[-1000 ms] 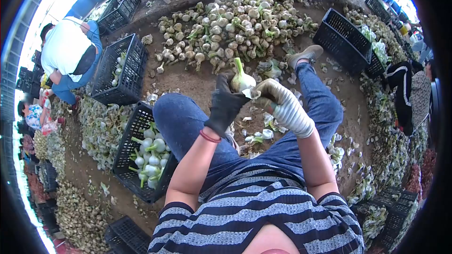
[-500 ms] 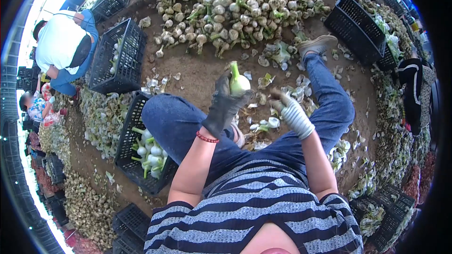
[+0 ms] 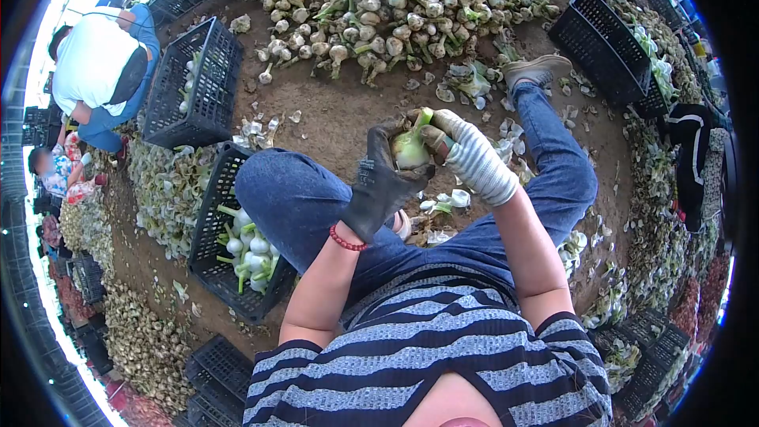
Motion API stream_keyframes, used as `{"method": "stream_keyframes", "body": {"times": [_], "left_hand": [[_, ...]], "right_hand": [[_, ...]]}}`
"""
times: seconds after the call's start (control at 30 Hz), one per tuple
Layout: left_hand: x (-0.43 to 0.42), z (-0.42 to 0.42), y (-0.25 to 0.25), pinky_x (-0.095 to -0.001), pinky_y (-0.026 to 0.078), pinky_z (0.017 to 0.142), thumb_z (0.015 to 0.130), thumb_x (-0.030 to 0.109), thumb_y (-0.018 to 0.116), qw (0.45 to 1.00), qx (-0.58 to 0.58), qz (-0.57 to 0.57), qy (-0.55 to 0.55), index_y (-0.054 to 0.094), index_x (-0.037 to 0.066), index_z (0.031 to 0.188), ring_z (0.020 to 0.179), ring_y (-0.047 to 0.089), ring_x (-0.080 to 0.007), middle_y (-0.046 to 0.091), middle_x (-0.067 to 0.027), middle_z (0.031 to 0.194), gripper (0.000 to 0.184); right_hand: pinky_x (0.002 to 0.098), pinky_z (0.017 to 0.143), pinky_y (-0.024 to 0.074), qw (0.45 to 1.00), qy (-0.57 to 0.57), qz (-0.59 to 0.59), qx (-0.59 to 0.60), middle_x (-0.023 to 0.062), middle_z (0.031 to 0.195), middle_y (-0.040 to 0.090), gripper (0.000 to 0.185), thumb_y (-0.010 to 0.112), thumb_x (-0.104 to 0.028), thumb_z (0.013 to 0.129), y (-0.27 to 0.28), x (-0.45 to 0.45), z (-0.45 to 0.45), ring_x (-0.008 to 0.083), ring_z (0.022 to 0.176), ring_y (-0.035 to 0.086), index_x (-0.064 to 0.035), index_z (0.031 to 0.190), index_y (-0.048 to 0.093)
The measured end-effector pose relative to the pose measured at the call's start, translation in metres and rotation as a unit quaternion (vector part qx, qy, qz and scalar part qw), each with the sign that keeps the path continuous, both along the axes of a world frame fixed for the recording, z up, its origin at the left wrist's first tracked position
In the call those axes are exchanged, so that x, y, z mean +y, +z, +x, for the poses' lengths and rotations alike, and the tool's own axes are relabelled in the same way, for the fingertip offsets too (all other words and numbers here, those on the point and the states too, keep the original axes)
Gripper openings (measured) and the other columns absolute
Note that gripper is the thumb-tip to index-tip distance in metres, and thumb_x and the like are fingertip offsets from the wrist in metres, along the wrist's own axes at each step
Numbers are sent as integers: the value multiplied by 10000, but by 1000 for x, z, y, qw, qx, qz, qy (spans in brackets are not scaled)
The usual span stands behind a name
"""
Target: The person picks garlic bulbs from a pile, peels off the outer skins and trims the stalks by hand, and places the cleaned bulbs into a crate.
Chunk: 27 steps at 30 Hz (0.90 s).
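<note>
A pale garlic bulb (image 3: 412,150) with a short green stem is held in front of me, above the ground between my knees. My left hand (image 3: 381,182), in a dark glove, is wrapped round the bulb from the left and below. From the right, my right hand (image 3: 472,154), in a white-and-grey striped glove, closes its fingers at the stem and upper side of the same bulb. Beside my left knee, a black crate (image 3: 207,249) contains several peeled garlic bulbs (image 3: 254,257) with green stems.
Beyond my feet lies a large heap of unpeeled garlic (image 3: 395,12). Black crates stand at left (image 3: 217,83) and right (image 3: 597,55). Loose skins (image 3: 447,202) litter the ground. A person in a white shirt (image 3: 99,59) bends at the far left.
My right hand has moved left and up from beside the bulb and now grips it near the stem. My left hand still holds the bulb, which has turned slightly.
</note>
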<state>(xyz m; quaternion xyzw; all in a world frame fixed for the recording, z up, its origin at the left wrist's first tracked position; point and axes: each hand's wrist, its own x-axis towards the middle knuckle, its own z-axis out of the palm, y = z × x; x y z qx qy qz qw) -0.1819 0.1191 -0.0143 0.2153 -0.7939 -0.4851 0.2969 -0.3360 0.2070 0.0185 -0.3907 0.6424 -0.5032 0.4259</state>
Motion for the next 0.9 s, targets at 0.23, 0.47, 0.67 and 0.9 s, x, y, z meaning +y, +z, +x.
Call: {"method": "stream_keyframes", "body": {"times": [0.23,0.47,0.67,0.9], "left_hand": [[-3,3,16,-301,569,856,909,153,674,881,112,456,-61,421,7,1363,982,667,-219,598,-162,1228,540],[-27,-33,-40,-290,552,695,1037,332,511,815,141,562,15,603,49,1109,788,670,-159,688,-70,964,307],[8,-34,-17,-255,526,747,955,151,681,915,204,337,84,548,67,1183,839,619,-108,639,-46,962,277],[16,-47,-16,-238,531,676,981,199,661,918,27,379,117,578,65,1146,768,641,-94,675,-34,919,228]], "right_hand": [[243,732,475,999,-45,25,-6,-13,960,649,320,611,-210,996,1,2,-9,58,840,546,1,1237,633],[217,597,469,975,-97,30,-196,-11,853,659,244,629,-153,975,10,17,-11,51,655,555,-2,1162,674],[209,577,433,951,-260,-3,-168,-36,816,633,214,593,-117,984,-21,28,-1,29,666,505,-12,1150,678],[211,639,456,962,-200,-20,-183,-6,898,656,243,586,-119,989,-27,34,13,43,740,536,20,1179,650]]}}
